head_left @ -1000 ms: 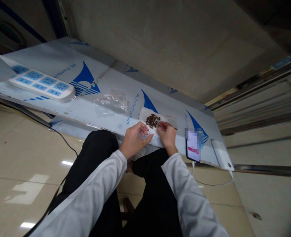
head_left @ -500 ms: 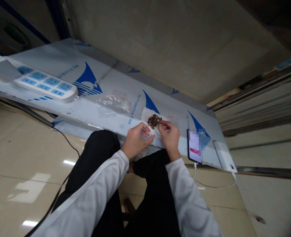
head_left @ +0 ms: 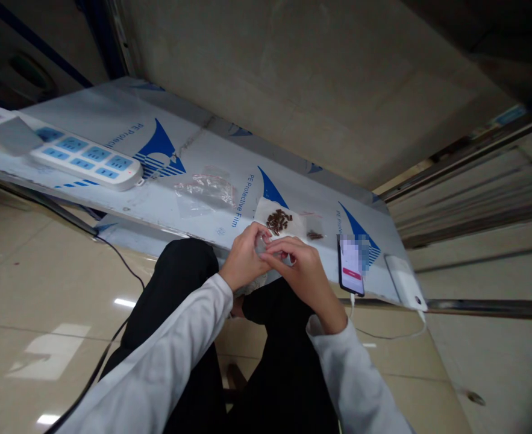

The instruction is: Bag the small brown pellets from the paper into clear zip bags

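Note:
My left hand is closed around a small clear plastic bag, mostly covered by fingers. Over the bag's mouth, my right hand has its thumb and fingertips drawn together; whatever is between them is hidden. Just beyond both hands, a heap of small brown stick-like pieces lies on a white sheet of paper. To the right of the paper is a clear zip bag with a few brown pieces at its lower end.
Several flat clear bags lie left of the paper on the film-covered table. A white power strip sits at the far left. On the right are a plugged-in phone and a white power bank with a cable.
My right hand has moved left from the brown heap to the mouth of the bag in my left hand. The zip bag with brown pieces now shows.

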`<state>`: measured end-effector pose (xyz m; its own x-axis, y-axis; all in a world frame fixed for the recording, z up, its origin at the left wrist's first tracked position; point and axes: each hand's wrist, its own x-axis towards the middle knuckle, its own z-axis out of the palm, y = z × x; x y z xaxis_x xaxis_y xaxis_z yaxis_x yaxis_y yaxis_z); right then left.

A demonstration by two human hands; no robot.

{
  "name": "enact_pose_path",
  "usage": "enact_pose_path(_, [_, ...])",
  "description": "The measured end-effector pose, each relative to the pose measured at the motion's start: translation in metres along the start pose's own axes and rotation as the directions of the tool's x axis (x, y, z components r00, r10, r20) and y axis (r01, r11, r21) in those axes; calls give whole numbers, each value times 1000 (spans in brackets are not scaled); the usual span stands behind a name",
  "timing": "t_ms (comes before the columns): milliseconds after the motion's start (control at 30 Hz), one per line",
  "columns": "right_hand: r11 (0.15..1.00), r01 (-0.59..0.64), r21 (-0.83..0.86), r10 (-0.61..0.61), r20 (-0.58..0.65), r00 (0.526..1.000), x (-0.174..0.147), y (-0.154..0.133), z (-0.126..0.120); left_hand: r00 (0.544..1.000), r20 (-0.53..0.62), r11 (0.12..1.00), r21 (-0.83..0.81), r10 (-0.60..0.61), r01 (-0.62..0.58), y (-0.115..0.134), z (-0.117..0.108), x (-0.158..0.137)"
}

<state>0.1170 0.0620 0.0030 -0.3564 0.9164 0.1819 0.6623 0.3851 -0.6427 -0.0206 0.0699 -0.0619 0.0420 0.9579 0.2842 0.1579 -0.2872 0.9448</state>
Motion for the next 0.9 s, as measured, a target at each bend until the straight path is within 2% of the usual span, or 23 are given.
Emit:
enact_pose_path(67, [994, -62, 89, 68, -59, 996, -3, 9, -2, 1000, 28, 998, -63, -1, 3, 1, -3, 0])
enact_pose_path(133, [952, -164, 260, 199, -113, 973, -5, 17, -2, 997, 67, 982, -180, -38, 49, 2, -5, 1])
enact_pose_path(233, [809, -261, 526, 356, -86, 931, -7, 25, 0, 979, 115, 900, -388, -168, 200, 2, -7, 3])
enact_pose_path(300, [742, -280, 609, 402, -71, 913, -9, 26, 2, 963, 102, 846, -460, -251, 270, 1, -7, 4])
enact_pose_path(400, [705, -283, 651, 441, -89, 893, -9, 25, 5, 955, 63, 829, -482, -290, 283, 0, -7, 4])
enact_pose_path(567, [667, -342, 662, 482, -32, 876, -6, 22, 16, 959, 31, 838, -480, -280, 260, 1, -6, 1])
enact_pose_path(700, [661, -302, 687, 508, -112, 854, -5, 18, 22, 960, 34, 839, -479, -279, 260, 1, -5, 1])
enact_pose_path(800, [659, -287, 695, 505, -127, 854, -6, 16, 21, 956, 71, 816, -505, -285, 281, 2, -5, 2])
enact_pose_path(900, [649, -314, 693, 500, -78, 863, -7, 17, 17, 951, 148, 816, -490, -270, 308, 2, -6, 3])
